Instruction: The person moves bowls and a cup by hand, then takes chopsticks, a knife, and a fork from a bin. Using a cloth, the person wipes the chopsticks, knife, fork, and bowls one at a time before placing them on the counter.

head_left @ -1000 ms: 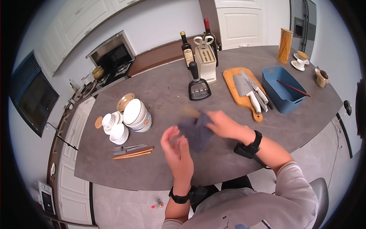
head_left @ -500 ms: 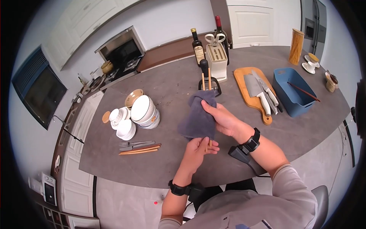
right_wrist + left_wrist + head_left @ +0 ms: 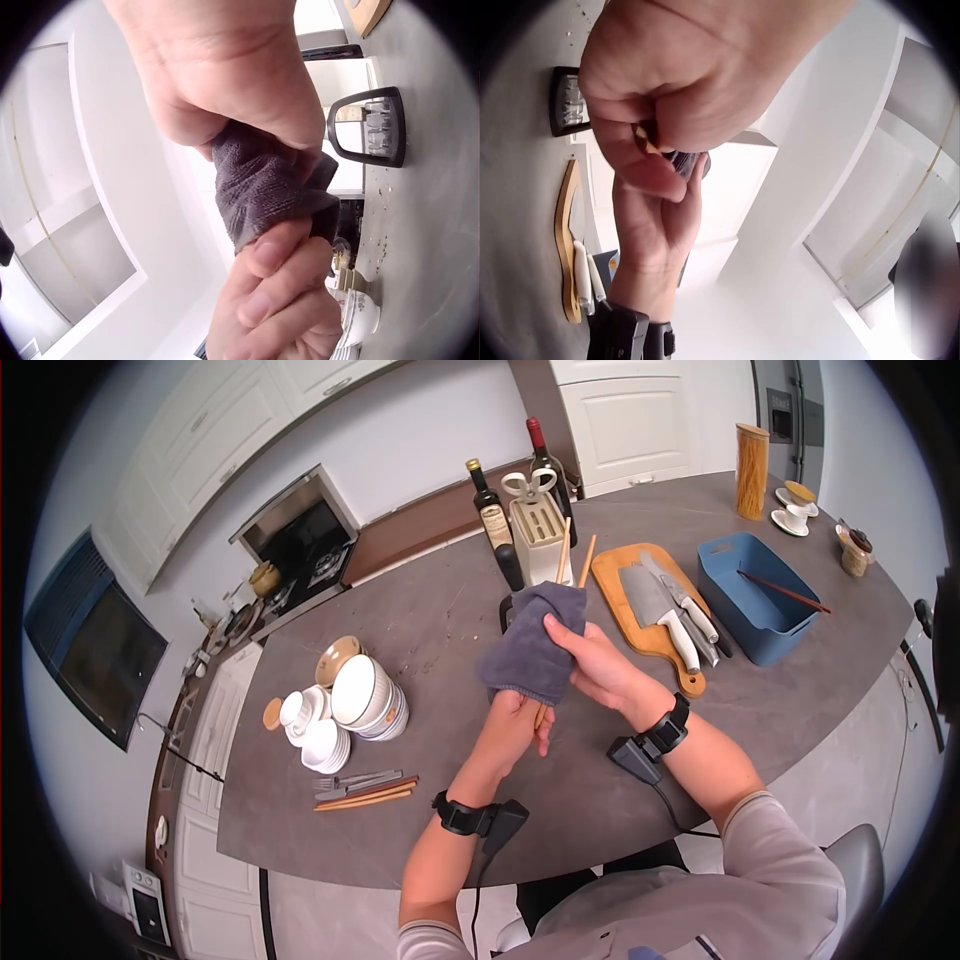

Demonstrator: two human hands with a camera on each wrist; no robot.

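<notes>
A pair of light wooden chopsticks slants up out of a dark grey-blue cloth, held above the table. My right hand grips the cloth around the middle of the chopsticks, thumb on top. Below it, my left hand holds their lower ends, right at the cloth's bottom edge. In the left wrist view the chopstick ends show between curled fingers. The ribbed towel bunches between both hands in the right wrist view, hiding the chopsticks there.
Left are stacked bowls, with a fork, knife and more chopsticks before them. Behind the cloth stand a knife block and bottles. Rightward lie a cutting board with knives and a blue bin holding a dark chopstick.
One second ago my left hand was empty, apart from the cloth. It then took the chopsticks' lower ends. Since then, their tips have tilted right and spread apart.
</notes>
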